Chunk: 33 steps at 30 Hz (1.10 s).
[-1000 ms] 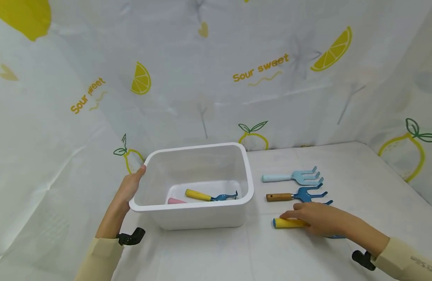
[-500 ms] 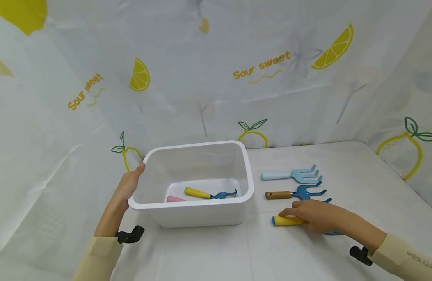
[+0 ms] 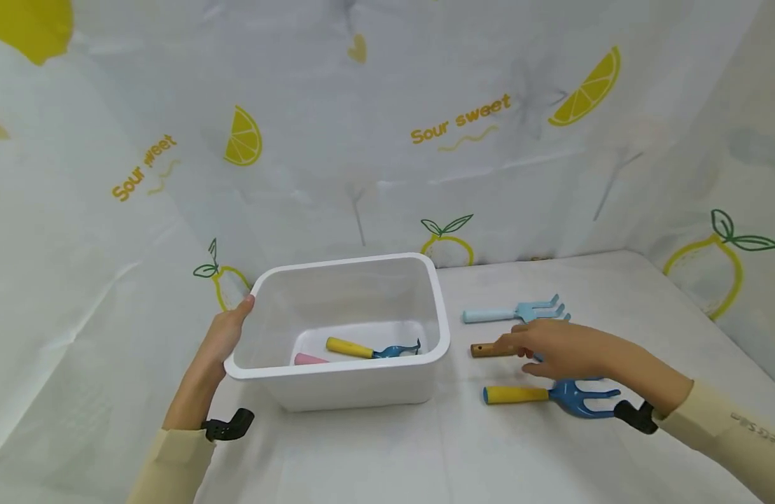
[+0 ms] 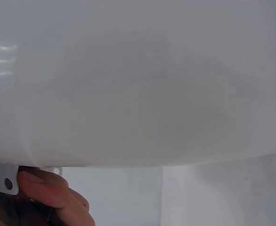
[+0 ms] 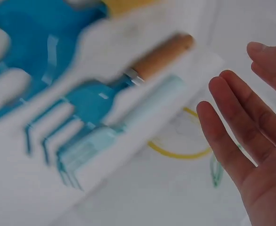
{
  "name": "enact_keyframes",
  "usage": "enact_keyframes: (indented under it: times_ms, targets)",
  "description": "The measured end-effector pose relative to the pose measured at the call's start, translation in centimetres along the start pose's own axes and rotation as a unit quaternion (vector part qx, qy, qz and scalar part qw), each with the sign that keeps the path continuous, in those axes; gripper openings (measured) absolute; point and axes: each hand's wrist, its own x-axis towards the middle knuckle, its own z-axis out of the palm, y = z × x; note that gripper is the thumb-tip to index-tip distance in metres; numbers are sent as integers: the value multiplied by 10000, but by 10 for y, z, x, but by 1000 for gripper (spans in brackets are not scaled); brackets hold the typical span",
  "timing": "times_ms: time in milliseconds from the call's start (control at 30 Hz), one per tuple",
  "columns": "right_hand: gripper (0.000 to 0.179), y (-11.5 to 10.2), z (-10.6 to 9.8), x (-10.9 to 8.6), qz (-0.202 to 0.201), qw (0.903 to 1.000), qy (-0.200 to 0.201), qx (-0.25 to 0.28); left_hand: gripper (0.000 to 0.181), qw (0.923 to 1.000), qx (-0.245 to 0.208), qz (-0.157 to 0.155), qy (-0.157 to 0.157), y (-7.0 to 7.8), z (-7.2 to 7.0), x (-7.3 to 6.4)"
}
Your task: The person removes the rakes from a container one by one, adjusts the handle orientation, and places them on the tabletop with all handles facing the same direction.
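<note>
My left hand (image 3: 226, 332) grips the left rim of a white plastic bin (image 3: 343, 390), thumb on top; its fingers (image 4: 53, 193) are curled at the bin's edge in the left wrist view. Inside lie a hand cultivator (image 3: 349, 348) with a yellow handle and a pink handle (image 3: 309, 358), the rest hidden by the front wall. My right hand (image 3: 566, 346) hovers over a blue hand rake with a wooden handle (image 3: 484, 351), covering most of it. In the right wrist view the fingers (image 5: 237, 117) are extended, holding nothing, apart from the wooden-handled rake (image 5: 93, 101).
Nearer me on the white-covered table (image 3: 362, 455) lies a blue garden fork with a yellow handle (image 3: 516, 395). A light-blue hand rake (image 3: 488, 316) lies behind the wooden-handled one. A lemon-print sheet (image 3: 362, 140) hangs along the back.
My right hand has left the yellow-handled fork, which stays on the table, and moved away from me over the wooden-handled rake. My left hand keeps its grip on the bin.
</note>
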Motion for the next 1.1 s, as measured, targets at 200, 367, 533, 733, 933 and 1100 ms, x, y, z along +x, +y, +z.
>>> enact_keyframes:
  times_ms: [200, 367, 533, 733, 933, 1100]
  targets:
    - [41, -13, -55, 9, -484, 9959, 699, -315, 81, 9999, -94, -43, -2, -1, -1, -1]
    - [38, -31, -93, 22, -857, 9872, 1206, -595, 81, 10000, -90, 18, -12, -2, -1, -3]
    - [35, -49, -116, 40, -1309, 9790, 1442, -605, 81, 9999, -64, 100, -8, -1, -1, -2]
    - [29, -68, -129, 67, -1639, 9749, 1343, -689, 80, 9999, -31, 131, 7, -2, -1, -1]
    - [28, -89, -136, 91, -1610, 9788, 1079, -664, 78, 9998, -3, 174, 67, -3, 0, 0]
    - [27, -101, -139, 107, -1824, 9757, 982, -708, 78, 9998, -51, 172, 79, -4, 0, 1]
